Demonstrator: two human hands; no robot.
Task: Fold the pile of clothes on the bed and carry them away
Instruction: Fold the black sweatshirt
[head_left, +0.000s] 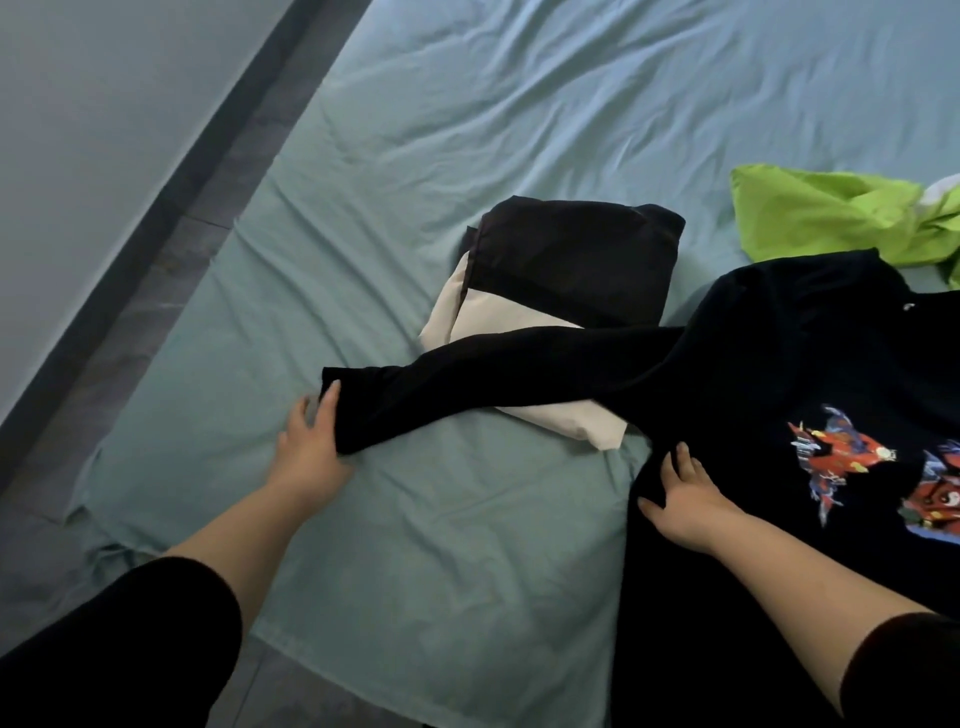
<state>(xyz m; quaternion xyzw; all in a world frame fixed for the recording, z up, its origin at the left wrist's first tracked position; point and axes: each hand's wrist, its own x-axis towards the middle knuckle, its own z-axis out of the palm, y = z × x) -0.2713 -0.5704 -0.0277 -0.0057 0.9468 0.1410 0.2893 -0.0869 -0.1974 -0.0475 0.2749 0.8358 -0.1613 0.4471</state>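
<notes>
A black long-sleeved shirt (769, 374) with a red and blue print lies spread on the right of the bed. Its sleeve stretches left across a folded stack. My left hand (311, 447) grips the sleeve's cuff end, thumb on top of the cloth. My right hand (685, 499) rests on the shirt's left side seam, fingers spread flat. The stack holds a folded dark brown garment (571, 265) on top of a folded cream garment (566, 421). A crumpled lime green garment (826, 213) lies at the far right.
The bed has a wrinkled pale teal sheet (415, 519). Its left edge runs diagonally beside a dark grey floor strip (156, 249) and a pale wall (78, 130). A bit of white cloth (943, 189) shows by the green garment.
</notes>
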